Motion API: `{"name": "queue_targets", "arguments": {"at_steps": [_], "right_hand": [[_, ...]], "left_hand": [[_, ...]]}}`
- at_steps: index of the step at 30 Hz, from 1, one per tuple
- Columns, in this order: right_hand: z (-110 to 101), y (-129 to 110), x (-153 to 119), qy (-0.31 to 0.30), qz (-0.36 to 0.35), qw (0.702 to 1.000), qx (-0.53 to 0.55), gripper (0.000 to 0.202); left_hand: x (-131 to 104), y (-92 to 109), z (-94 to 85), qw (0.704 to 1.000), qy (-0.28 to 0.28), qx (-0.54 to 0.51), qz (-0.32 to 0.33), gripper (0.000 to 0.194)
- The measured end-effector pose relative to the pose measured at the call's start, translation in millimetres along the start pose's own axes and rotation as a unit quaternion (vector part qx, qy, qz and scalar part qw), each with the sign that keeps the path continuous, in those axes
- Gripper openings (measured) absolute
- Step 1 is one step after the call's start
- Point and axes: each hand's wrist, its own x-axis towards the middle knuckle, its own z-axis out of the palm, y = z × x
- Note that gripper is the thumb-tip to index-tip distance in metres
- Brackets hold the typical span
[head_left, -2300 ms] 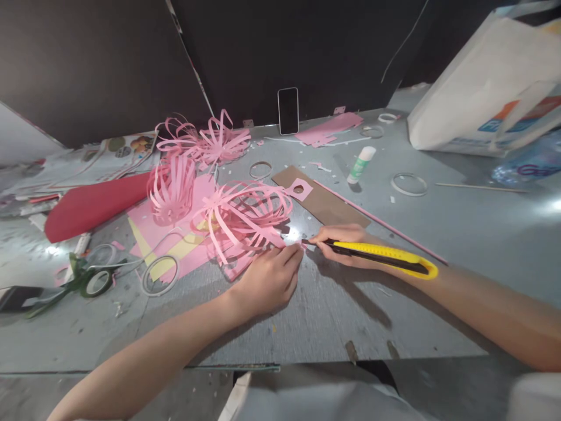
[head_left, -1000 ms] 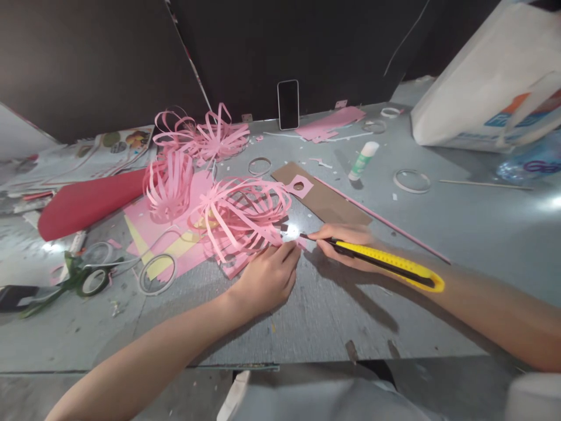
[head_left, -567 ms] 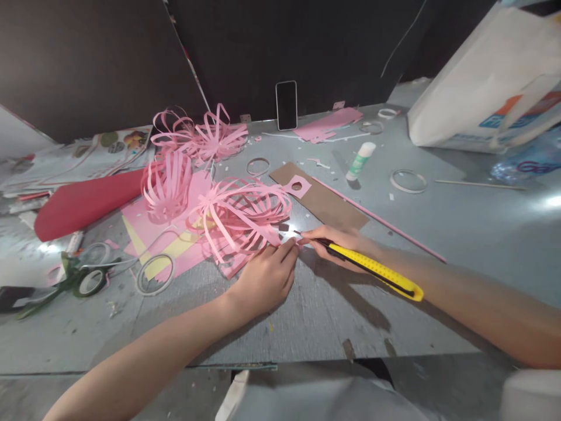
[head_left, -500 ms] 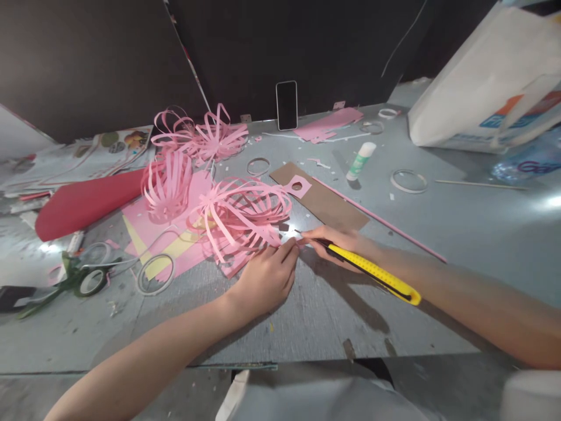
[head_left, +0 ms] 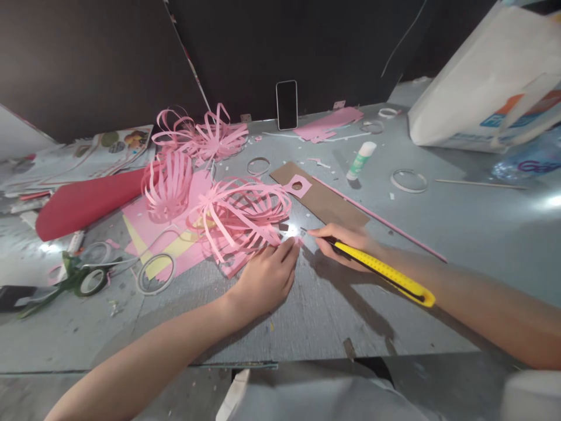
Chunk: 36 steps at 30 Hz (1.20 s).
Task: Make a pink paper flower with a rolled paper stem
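Note:
My right hand (head_left: pixel 344 245) is closed around a yellow utility knife (head_left: pixel 385 272), its handle lying back over the wrist and its dark tip pointing left. The tip is just right of my left hand (head_left: pixel 268 275), a small gap from it. My left hand's fingers are curled together and press a small pink paper end to the table; the fingers partly hide it. Touching that hand from behind is a pink paper-strip ball (head_left: pixel 245 213). Another strip ball (head_left: pixel 169 187) rests on pink sheets to its left. A brown cardboard strip (head_left: pixel 326 202) carries a pink scrap (head_left: pixel 298 186) with a hole.
A phone (head_left: pixel 286 105) leans on the dark back panel. A glue stick (head_left: pixel 362 160) stands behind the cardboard. To the right are a pink stick (head_left: pixel 385 222), a wire ring (head_left: pixel 408 180) and a white bag (head_left: pixel 473 88). Red paper (head_left: pixel 87 202) and green tape (head_left: pixel 93 282) lie left.
My right hand has drawn the utility knife a little to the right, away from my left hand. The left hand has hardly moved.

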Motion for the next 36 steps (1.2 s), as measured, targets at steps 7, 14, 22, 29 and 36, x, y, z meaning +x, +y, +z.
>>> {"name": "queue_targets", "arguments": {"at_steps": [7, 14, 22, 29, 36], "right_hand": [[-1.7, -8.7, 3.1, 0.04, -0.024, 0.995, -0.087, 0.019], [-1.2, -2.9, 6.1, 0.015, -0.03, 0.997, -0.071, 0.02], [-3.1, 0.0, 7.3, -0.022, -0.039, 0.997, -0.068, 0.02], [-3.5, -0.9, 8.3, -0.032, -0.038, 0.997, -0.06, 0.021], [-3.0, 1.0, 7.8, -0.031, -0.051, 0.996, -0.063, 0.021]], "left_hand": [[2.6, 1.9, -4.6, 0.999, -0.036, 0.006, -0.016, 0.05], [1.4, 0.6, 0.0, 1.0, -0.018, 0.009, -0.002, 0.048], [2.7, 1.4, -0.1, 1.0, -0.01, 0.025, 0.005, 0.046], [3.4, 2.7, -1.7, 0.999, -0.02, 0.027, 0.002, 0.048], [3.7, 2.6, -1.4, 0.999, -0.027, 0.019, 0.0, 0.051]]}}
